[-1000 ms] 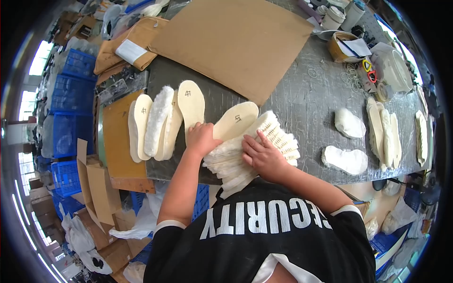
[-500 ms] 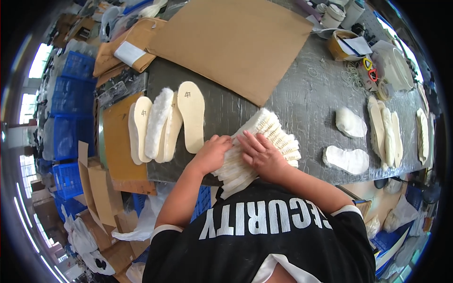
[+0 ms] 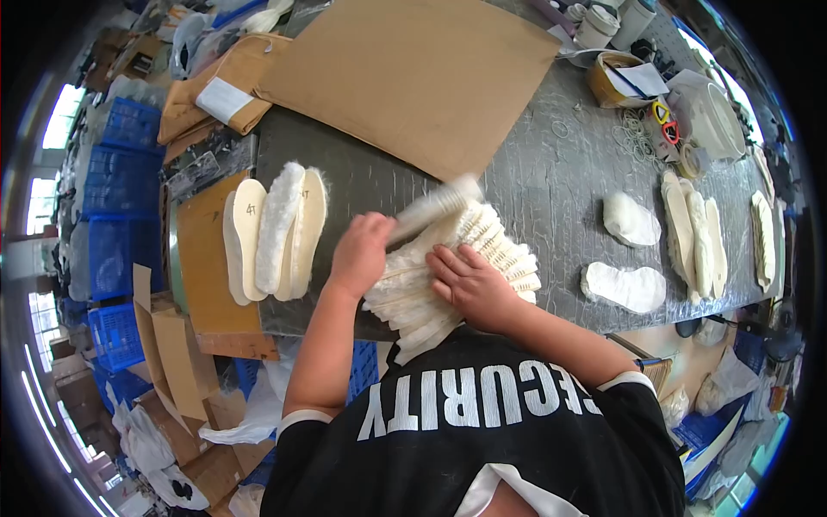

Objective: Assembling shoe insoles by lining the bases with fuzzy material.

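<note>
A fanned row of fleecy cream insoles lies on the table right in front of me. My right hand rests on top of it, fingers lying flat and slightly apart. At the row's left end, my left hand grips a single insole, which is tilted over the row's far side and smeared by motion. Its fingers are closed around the near end of that insole. To the left lies a small group of insoles, some with the smooth cream side up and one showing white fleece.
A large cardboard sheet covers the table's far part. Two fleece insoles and a further insole group lie at right. Scissors, a tub and a clear container stand far right. Blue crates line the left.
The smooth insole that lay just left of my left hand has left its spot. My left hand has moved left and now holds an insole over the row. My right hand stays on the row.
</note>
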Tool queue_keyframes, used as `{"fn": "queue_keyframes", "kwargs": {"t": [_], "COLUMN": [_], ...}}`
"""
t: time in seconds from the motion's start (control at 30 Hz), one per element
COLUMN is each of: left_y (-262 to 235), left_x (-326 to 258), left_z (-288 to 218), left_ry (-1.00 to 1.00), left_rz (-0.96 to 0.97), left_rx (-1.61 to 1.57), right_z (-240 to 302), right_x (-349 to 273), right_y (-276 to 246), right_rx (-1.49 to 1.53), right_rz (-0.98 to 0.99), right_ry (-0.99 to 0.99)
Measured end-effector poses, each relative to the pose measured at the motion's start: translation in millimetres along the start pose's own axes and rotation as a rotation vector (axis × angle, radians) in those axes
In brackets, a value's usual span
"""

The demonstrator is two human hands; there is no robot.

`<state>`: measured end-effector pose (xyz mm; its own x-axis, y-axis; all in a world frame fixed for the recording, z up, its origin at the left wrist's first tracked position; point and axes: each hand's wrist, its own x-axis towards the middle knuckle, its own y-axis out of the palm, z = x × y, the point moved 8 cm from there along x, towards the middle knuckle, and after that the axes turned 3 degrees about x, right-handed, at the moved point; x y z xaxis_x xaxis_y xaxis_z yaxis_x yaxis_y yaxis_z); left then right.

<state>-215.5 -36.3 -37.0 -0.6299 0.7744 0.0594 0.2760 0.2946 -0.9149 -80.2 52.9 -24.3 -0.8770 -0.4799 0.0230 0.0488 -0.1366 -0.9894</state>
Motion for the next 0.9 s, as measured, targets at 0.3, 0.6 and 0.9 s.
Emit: {"fn": "queue_keyframes", "kwargs": {"t": [0.3, 0.6, 0.9], "left_y": [17, 29, 13], "left_x": [-11, 1, -1], "left_z": [-27, -6, -16], "left_ry": [0.078, -0.137, -0.046], "left_rz": [0.319, 0.374, -0.067], "left_rx": [-0.149, -0.344, -0.473], "right_z": [6, 12, 16], "right_x": [-4, -33, -40], "right_y": [4, 12, 11], "right_rx": [-0.080, -0.061, -0.053], "right_rz": [-0.018, -0.165, -0.193], "right_ry": [-0.023, 0.283, 0.320]}}
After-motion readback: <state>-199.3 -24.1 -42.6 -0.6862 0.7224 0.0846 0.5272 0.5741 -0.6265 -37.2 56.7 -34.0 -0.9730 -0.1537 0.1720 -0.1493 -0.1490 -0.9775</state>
